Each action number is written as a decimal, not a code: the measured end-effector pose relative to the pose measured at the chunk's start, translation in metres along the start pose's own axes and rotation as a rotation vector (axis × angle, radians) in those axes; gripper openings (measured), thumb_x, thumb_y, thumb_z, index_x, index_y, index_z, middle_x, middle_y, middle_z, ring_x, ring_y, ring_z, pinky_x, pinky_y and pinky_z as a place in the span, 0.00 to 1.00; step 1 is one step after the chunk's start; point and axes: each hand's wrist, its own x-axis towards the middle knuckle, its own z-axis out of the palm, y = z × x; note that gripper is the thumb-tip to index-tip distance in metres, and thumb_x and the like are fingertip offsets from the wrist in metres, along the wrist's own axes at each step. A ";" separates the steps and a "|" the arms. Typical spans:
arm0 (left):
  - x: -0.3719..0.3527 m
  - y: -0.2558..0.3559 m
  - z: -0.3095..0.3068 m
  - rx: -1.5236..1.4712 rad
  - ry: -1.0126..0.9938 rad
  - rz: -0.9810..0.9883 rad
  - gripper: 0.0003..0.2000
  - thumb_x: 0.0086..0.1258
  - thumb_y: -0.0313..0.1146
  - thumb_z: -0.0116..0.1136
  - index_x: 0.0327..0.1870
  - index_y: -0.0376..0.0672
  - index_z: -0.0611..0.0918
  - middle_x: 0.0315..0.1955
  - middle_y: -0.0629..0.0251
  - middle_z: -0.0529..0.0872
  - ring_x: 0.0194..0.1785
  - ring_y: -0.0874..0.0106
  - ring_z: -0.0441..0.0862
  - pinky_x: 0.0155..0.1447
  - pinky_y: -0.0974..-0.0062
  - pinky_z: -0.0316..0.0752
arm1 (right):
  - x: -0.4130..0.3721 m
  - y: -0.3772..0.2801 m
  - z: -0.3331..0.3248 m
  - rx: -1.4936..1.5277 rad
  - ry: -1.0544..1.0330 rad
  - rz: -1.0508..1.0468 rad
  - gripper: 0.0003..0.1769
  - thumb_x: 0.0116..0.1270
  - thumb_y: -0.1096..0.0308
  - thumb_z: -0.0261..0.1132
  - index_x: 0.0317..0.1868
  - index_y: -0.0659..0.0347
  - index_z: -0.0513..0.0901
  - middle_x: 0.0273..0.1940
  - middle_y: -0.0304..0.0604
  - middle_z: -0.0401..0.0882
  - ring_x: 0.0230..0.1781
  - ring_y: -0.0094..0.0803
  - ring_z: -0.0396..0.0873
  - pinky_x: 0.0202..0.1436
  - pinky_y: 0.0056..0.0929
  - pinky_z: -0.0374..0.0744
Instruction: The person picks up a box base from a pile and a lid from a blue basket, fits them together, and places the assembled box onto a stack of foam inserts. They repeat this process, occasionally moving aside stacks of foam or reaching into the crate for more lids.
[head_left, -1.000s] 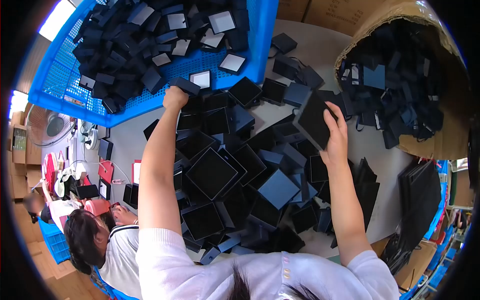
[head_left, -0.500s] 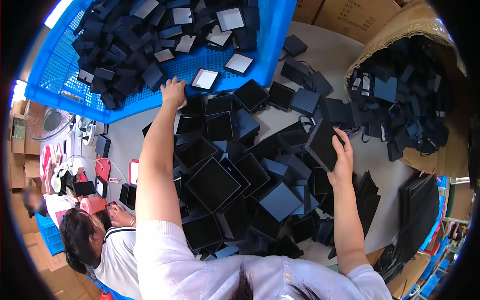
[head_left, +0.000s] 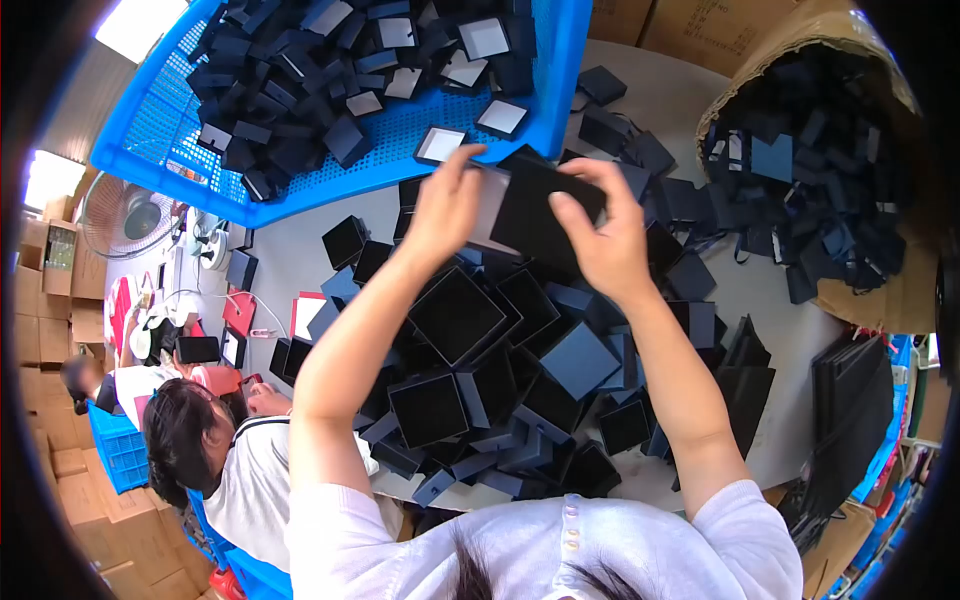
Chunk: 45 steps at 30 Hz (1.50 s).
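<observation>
My left hand (head_left: 443, 208) and my right hand (head_left: 600, 240) are raised together over a heap of black square boxes (head_left: 470, 350) on the table. Between them I hold a black box lid (head_left: 535, 205) and a pale-lined box part (head_left: 483, 215). The right hand grips the black lid along its right edge. My left fingers are on the pale part at its left side. How the two pieces sit against each other is hidden by my fingers.
A blue plastic crate (head_left: 390, 135) full of black boxes lies at the back. A tipped cardboard drum (head_left: 850, 60) of dark boxes is at the right. Black flat sheets (head_left: 850, 400) stack at the right edge. Another person (head_left: 215, 470) sits at lower left.
My left hand left the crate's edge and came back toward me. My right hand carried the black lid up and left. Both hands now meet on the box.
</observation>
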 end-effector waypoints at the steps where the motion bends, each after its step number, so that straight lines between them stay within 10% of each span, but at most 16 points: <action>1: -0.006 0.018 0.006 -0.142 -0.062 -0.058 0.16 0.72 0.32 0.43 0.57 0.38 0.76 0.38 0.46 0.83 0.45 0.60 0.83 0.54 0.68 0.74 | 0.002 0.000 0.001 -0.111 -0.067 -0.002 0.14 0.63 0.69 0.66 0.49 0.63 0.77 0.46 0.46 0.80 0.53 0.39 0.76 0.57 0.32 0.73; 5: -0.024 0.065 0.013 -0.849 -0.044 -0.424 0.18 0.77 0.36 0.39 0.63 0.41 0.72 0.46 0.56 0.81 0.51 0.68 0.77 0.59 0.74 0.69 | 0.001 0.003 -0.004 -0.183 -0.072 -0.083 0.17 0.66 0.67 0.62 0.55 0.60 0.75 0.61 0.50 0.69 0.67 0.48 0.62 0.68 0.42 0.64; 9: -0.026 0.060 0.021 -0.634 -0.097 -0.247 0.21 0.81 0.44 0.36 0.64 0.41 0.71 0.52 0.55 0.78 0.57 0.69 0.74 0.64 0.73 0.64 | 0.005 -0.008 -0.022 -0.168 -0.395 -0.074 0.24 0.70 0.61 0.58 0.64 0.59 0.70 0.71 0.51 0.56 0.73 0.51 0.53 0.71 0.46 0.59; 13: -0.038 0.076 0.022 -0.580 -0.171 -0.218 0.18 0.79 0.39 0.42 0.63 0.41 0.71 0.55 0.55 0.76 0.58 0.68 0.73 0.64 0.72 0.65 | 0.011 0.003 -0.009 0.240 -0.092 0.209 0.22 0.78 0.57 0.49 0.66 0.59 0.68 0.68 0.51 0.64 0.70 0.45 0.62 0.70 0.37 0.61; 14: -0.042 0.076 0.024 -0.371 -0.073 0.015 0.17 0.80 0.39 0.44 0.65 0.47 0.70 0.46 0.66 0.76 0.40 0.79 0.71 0.47 0.84 0.69 | 0.012 0.004 -0.007 0.234 -0.055 0.318 0.23 0.80 0.57 0.45 0.68 0.59 0.65 0.66 0.51 0.67 0.68 0.42 0.65 0.70 0.34 0.62; 19: -0.048 0.074 0.014 -0.422 0.005 -0.149 0.26 0.66 0.34 0.64 0.64 0.44 0.68 0.52 0.58 0.78 0.54 0.70 0.77 0.57 0.74 0.73 | 0.013 0.009 0.015 0.122 -0.088 0.076 0.25 0.79 0.56 0.45 0.70 0.58 0.61 0.68 0.51 0.65 0.67 0.41 0.66 0.69 0.34 0.63; 21: -0.043 0.055 -0.011 -0.310 -0.057 -0.147 0.26 0.63 0.30 0.66 0.62 0.44 0.71 0.49 0.58 0.80 0.52 0.71 0.78 0.56 0.74 0.74 | 0.021 0.010 0.009 0.648 -0.270 0.275 0.24 0.80 0.56 0.44 0.69 0.60 0.61 0.65 0.52 0.68 0.66 0.36 0.67 0.70 0.34 0.63; 23: -0.039 0.069 -0.060 -0.338 -0.121 -0.456 0.26 0.61 0.29 0.67 0.62 0.46 0.73 0.49 0.57 0.81 0.52 0.69 0.79 0.57 0.72 0.75 | 0.037 0.047 -0.012 0.288 -0.398 0.214 0.20 0.74 0.67 0.52 0.64 0.62 0.69 0.54 0.47 0.79 0.57 0.34 0.75 0.64 0.36 0.70; 27: -0.021 -0.013 -0.138 -0.022 -0.664 -0.326 0.29 0.60 0.42 0.69 0.64 0.48 0.76 0.53 0.56 0.81 0.51 0.65 0.80 0.58 0.67 0.75 | 0.043 0.154 -0.025 -0.493 -0.999 0.171 0.29 0.54 0.68 0.69 0.58 0.60 0.76 0.49 0.51 0.82 0.54 0.44 0.79 0.60 0.37 0.75; 33: 0.067 -0.152 -0.094 0.341 -0.109 -0.632 0.30 0.64 0.46 0.63 0.64 0.38 0.74 0.54 0.50 0.82 0.55 0.61 0.80 0.60 0.69 0.73 | 0.025 0.193 0.024 -0.913 -1.588 0.321 0.35 0.46 0.59 0.78 0.57 0.56 0.79 0.53 0.51 0.81 0.56 0.47 0.78 0.57 0.44 0.76; 38: 0.110 -0.264 -0.032 0.453 0.017 -0.641 0.36 0.60 0.49 0.66 0.66 0.36 0.71 0.57 0.47 0.80 0.62 0.53 0.76 0.65 0.65 0.71 | 0.035 0.155 -0.024 -0.888 -1.583 0.211 0.25 0.52 0.59 0.74 0.51 0.57 0.83 0.51 0.51 0.82 0.54 0.48 0.78 0.53 0.43 0.78; 45: 0.117 -0.291 -0.001 0.658 -0.090 -0.600 0.25 0.53 0.46 0.69 0.49 0.40 0.84 0.48 0.47 0.85 0.54 0.52 0.82 0.60 0.63 0.75 | 0.052 0.086 -0.115 -0.531 -0.867 -0.007 0.18 0.58 0.67 0.66 0.48 0.64 0.78 0.45 0.49 0.80 0.45 0.48 0.79 0.49 0.40 0.77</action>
